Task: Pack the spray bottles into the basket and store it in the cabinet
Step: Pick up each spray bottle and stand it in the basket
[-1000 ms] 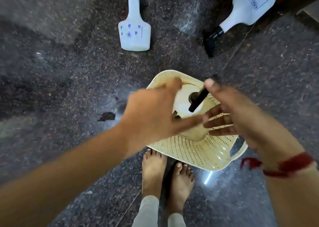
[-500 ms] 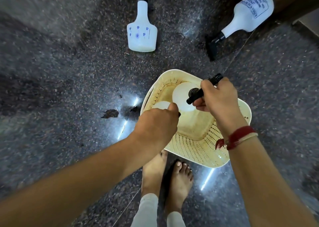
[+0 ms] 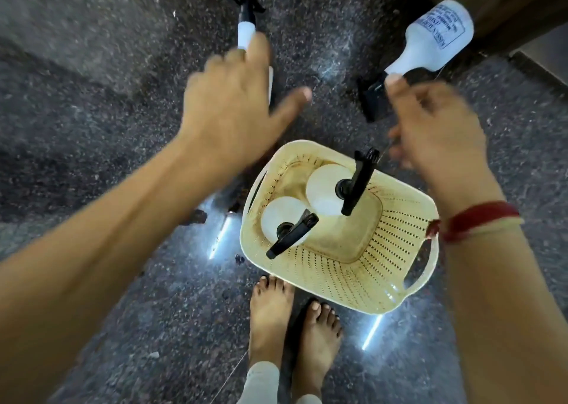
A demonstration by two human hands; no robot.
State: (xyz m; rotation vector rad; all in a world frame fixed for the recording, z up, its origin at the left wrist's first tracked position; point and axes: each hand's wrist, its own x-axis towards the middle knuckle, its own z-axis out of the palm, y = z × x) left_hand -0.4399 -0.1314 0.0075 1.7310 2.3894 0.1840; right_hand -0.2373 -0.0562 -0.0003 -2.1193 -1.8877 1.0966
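A cream perforated basket (image 3: 396, 262) sits on the floor in front of my feet. Two white spray bottles with black trigger heads stand upright inside it: one at its left (image 3: 281, 222), one at its far side (image 3: 327, 188). Two more white bottles lie on the floor beyond. My left hand (image 3: 233, 105) hovers open over the left one (image 3: 246, 31), hiding most of its body. My right hand (image 3: 436, 130) is open, its fingertips near the neck of the labelled bottle (image 3: 430, 41) at the upper right; I cannot tell whether they touch.
The floor is dark speckled stone with bright light reflections. A dark wooden cabinet base (image 3: 507, 4) stands at the upper right behind the labelled bottle. My bare feet (image 3: 292, 320) are just in front of the basket. A small dark scrap (image 3: 196, 217) lies left of the basket.
Both hands let go of the bottles in the basket and moved away from me, the left toward the left floor bottle, the right toward the labelled one. The view shifted down slightly.
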